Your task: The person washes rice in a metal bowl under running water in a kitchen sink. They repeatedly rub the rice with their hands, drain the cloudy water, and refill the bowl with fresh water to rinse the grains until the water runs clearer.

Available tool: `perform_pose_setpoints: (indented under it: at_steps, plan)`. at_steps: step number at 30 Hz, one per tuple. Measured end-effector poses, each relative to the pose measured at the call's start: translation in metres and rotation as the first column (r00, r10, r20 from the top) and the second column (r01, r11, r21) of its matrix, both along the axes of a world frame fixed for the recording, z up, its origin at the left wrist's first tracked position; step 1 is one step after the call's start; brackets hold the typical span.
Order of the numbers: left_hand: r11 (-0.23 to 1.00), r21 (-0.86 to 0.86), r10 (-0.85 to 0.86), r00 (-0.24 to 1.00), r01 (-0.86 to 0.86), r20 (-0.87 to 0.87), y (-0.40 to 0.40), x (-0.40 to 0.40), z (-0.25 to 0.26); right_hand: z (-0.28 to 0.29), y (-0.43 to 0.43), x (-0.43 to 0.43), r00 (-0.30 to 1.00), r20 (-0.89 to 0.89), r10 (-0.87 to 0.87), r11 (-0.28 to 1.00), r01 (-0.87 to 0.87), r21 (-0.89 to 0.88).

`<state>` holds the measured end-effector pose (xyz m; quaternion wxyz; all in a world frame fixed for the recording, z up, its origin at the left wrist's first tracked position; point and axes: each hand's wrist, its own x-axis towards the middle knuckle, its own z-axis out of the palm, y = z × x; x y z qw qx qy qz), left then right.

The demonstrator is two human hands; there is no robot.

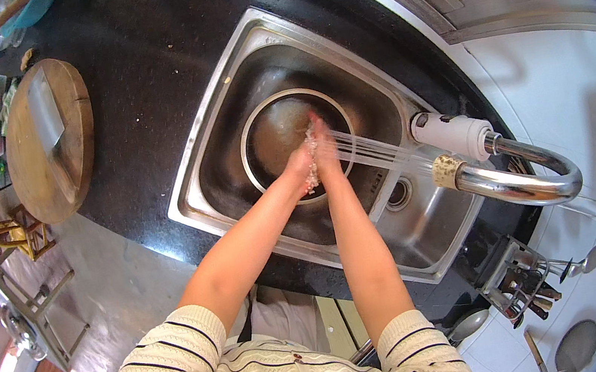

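Observation:
My left hand (300, 164) and my right hand (323, 138) are close together, palms facing, over a round metal basin (246, 159) in the large bowl of the stainless-steel sink (212, 101). Several streams of water (374, 155) from the chrome faucet (521, 186) strike my right hand. Whitish bits or splashing water (311, 155) show between the palms; I cannot tell which. My right fingers are blurred, and my left fingers are mostly hidden. Both forearms reach in over the sink's front rim.
On the black countertop (131, 95) at left, a cleaver (44, 110) lies on a round wooden chopping board (80, 159). A smaller sink bowl (429, 224) with a drain sits at right. Beyond it stand a utensil rack (517, 283) and a round strainer (578, 346).

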<state>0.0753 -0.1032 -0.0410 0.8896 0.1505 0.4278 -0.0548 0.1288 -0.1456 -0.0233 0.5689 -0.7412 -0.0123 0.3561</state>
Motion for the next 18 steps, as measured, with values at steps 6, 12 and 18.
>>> perform_pose_setpoints:
  at_steps: [6, 12, 18]
  plan:
    - [0.998, 0.031, -0.061, 0.998, 0.061, 0.02, 0.017, 0.012, -0.02, -0.03, 0.003, -0.023, 0.976, -0.128, -0.176, 0.948, 0.203, 0.244]
    - [0.668, 0.735, -0.305, 0.944, 0.118, 0.126, 0.031, 0.029, -0.015, -0.039, -0.012, -0.002, 0.922, 0.158, -0.355, 0.934, 0.355, 0.029]
    - [-0.428, 0.895, -0.416, 0.851, 0.127, -0.32, 0.068, 0.016, -0.047, -0.059, 0.001, -0.052, 0.554, -0.19, -0.81, 0.573, 0.817, -0.059]
